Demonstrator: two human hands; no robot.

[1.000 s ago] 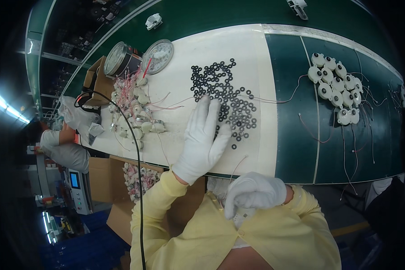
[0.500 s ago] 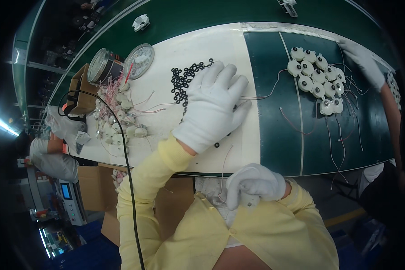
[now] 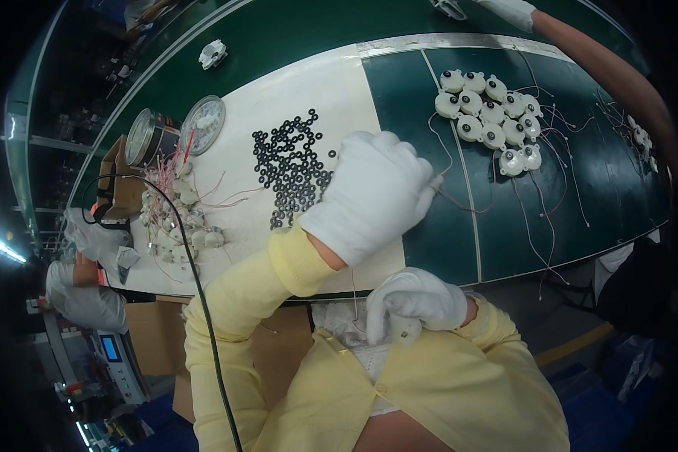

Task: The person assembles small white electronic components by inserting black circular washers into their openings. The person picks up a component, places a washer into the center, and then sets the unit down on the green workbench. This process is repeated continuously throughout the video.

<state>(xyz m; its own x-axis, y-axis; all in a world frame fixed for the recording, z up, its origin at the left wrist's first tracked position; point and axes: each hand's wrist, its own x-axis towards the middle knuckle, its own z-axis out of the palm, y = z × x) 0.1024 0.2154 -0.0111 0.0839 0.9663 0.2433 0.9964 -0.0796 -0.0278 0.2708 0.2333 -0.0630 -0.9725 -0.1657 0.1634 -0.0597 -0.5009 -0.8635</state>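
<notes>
L hand (image 3: 377,200) was back-up over the white sheet (image 3: 316,83) nr its right edge; its fingers were bent, tips close together at a thin pinkish wire (image 3: 471,209); couldn't tell if they pinched it; black rings (image 3: 301,197) lay loose just left of that hand; R hand (image 3: 423,300) was nr the chest, fingers curled and clamped on a small white part (image 3: 405,331), off the counter's (image 3: 441,248) near edge; round white parts (image 3: 493,113) sat grouped to the right, apart from L hand, w/ green surface btwn them & near edge, crossed by wires; sheet ran on past rings toward far edge.
</notes>
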